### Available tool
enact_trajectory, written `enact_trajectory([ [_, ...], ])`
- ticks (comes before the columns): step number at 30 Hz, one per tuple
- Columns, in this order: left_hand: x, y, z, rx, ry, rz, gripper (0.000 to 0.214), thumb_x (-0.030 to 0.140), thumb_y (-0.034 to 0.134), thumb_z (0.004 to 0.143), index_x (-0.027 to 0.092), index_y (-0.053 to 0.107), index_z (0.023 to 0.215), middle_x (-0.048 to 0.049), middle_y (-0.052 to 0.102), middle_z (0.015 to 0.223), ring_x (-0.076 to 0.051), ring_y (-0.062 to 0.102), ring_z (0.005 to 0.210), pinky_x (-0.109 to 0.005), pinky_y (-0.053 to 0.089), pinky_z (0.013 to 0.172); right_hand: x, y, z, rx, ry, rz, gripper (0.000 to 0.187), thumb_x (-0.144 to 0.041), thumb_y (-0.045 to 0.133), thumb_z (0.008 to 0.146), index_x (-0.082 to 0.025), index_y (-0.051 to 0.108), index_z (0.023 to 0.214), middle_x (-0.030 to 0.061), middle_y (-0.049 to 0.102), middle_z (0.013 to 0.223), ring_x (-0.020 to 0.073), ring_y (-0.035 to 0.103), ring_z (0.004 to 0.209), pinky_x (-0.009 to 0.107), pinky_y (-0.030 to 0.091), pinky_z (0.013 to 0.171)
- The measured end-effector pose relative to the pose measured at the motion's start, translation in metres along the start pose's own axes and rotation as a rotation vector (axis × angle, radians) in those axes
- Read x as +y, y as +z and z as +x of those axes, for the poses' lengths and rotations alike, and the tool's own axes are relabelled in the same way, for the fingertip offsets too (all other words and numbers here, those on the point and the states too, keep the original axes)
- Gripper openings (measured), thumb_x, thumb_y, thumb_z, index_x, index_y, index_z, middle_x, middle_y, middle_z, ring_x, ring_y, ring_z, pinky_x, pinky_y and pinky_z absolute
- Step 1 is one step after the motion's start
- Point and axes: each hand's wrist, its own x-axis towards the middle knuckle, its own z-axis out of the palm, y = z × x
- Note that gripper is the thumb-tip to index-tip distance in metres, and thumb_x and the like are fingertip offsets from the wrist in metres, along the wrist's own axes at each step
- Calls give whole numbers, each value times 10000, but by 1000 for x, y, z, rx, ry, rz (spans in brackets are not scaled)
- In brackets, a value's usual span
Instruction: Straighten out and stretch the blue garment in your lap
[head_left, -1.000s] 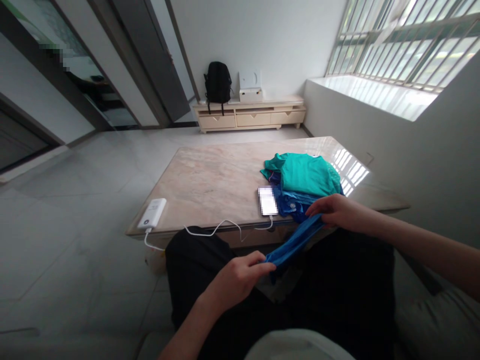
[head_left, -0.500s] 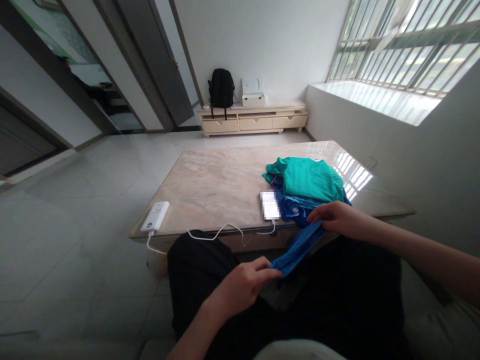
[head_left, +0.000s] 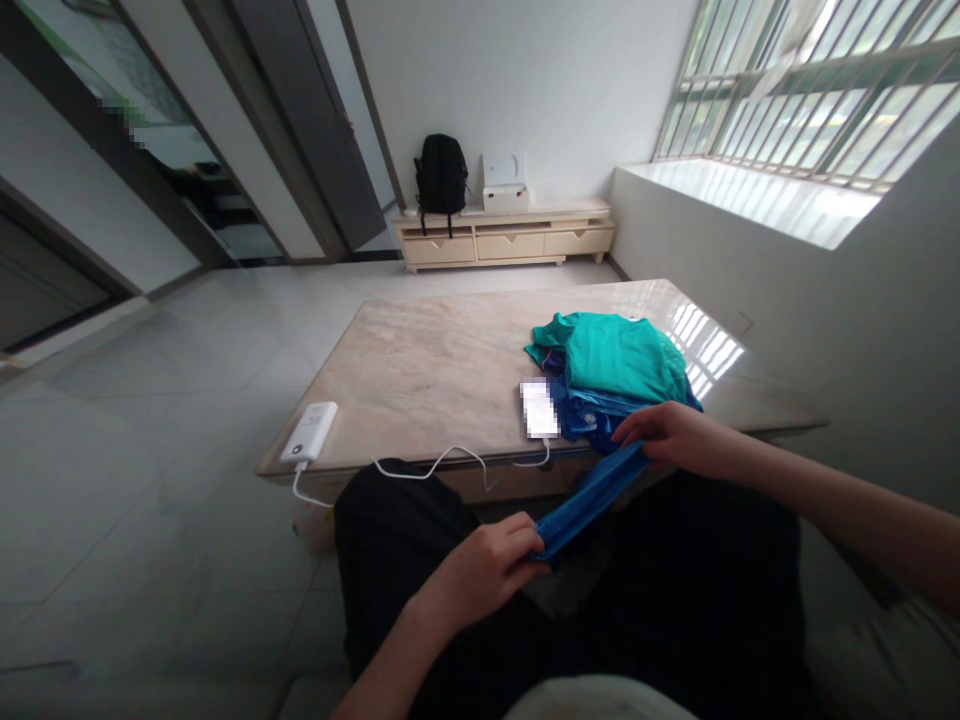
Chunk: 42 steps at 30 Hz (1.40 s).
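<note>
A narrow strip of blue fabric (head_left: 592, 500) stretches slantwise between my two hands, above my lap. My left hand (head_left: 487, 572) pinches its lower end, fingers closed around it. At the upper end, my right hand (head_left: 671, 438) grips the fabric between thumb and fingers, close to the table edge. What garment the strip belongs to I cannot tell. Just beyond my right hand lies a pile of clothes: a green shirt (head_left: 628, 355) on top and dark blue clothing (head_left: 589, 422) beneath it.
On the marble-look table (head_left: 420, 370), a phone (head_left: 540, 410) with a blurred-out screen lies beside the clothes. A white power bank (head_left: 311, 432) sits at the left corner, and a white cable (head_left: 431, 472) droops over the front edge. Behind stands a low cabinet (head_left: 517, 245) with a black backpack (head_left: 441, 175).
My left hand has shifted slightly left and down along the blue fabric, and its fingers have curled further over the end. The strip looks straighter and wider. My right hand has barely moved.
</note>
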Motion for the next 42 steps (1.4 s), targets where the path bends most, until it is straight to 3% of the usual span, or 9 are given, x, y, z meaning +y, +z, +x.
enact_trajectory([
  [5, -5, 3, -1, 165, 3, -81, 108, 232, 714, 938, 201, 616, 910, -21, 645, 977, -158, 625, 857, -249, 472, 780, 1, -4, -1, -4, -18, -20, 488, -111, 544, 662, -164, 749, 1102, 35, 805, 985, 210, 732, 836, 273, 535, 694],
  [16, -1, 3, -5, 534, 18, -166, 165, 68, 652, 864, 211, 570, 861, -16, 674, 980, -153, 661, 891, -258, 492, 835, -3, -1, -7, -13, 43, 51, 462, -104, 527, 682, -135, 765, 1077, 60, 794, 998, 192, 716, 779, 289, 570, 689],
  [23, -6, 6, -7, 718, -192, -222, 110, 115, 678, 836, 212, 633, 865, 3, 765, 927, -160, 720, 838, -249, 535, 786, -9, 7, -15, 66, 136, 169, 351, -143, 590, 726, -143, 799, 1008, 42, 766, 828, 158, 702, 647, 277, 615, 675],
  [30, -2, 4, -8, 797, -296, -382, 108, 219, 739, 840, 201, 634, 849, -32, 810, 925, -202, 769, 867, -290, 590, 809, 11, 21, -28, 112, 76, 599, 154, -278, 767, 765, -174, 809, 872, 60, 791, 907, 228, 763, 887, 319, 616, 908],
  [37, 3, 2, -6, 836, -331, -353, 207, 258, 835, 735, 197, 728, 902, -21, 793, 853, -209, 765, 795, -298, 614, 771, 34, 29, -33, 151, 55, 647, 241, -356, 848, 740, -177, 800, 895, 75, 785, 937, 250, 762, 905, 362, 619, 920],
  [42, 2, -1, -5, 754, -403, -415, 231, 247, 856, 716, 203, 805, 937, -34, 808, 880, -216, 755, 813, -308, 604, 802, 37, 30, -34, 148, 47, 636, 258, -375, 858, 731, -185, 793, 894, 57, 783, 928, 224, 761, 874, 362, 624, 902],
])
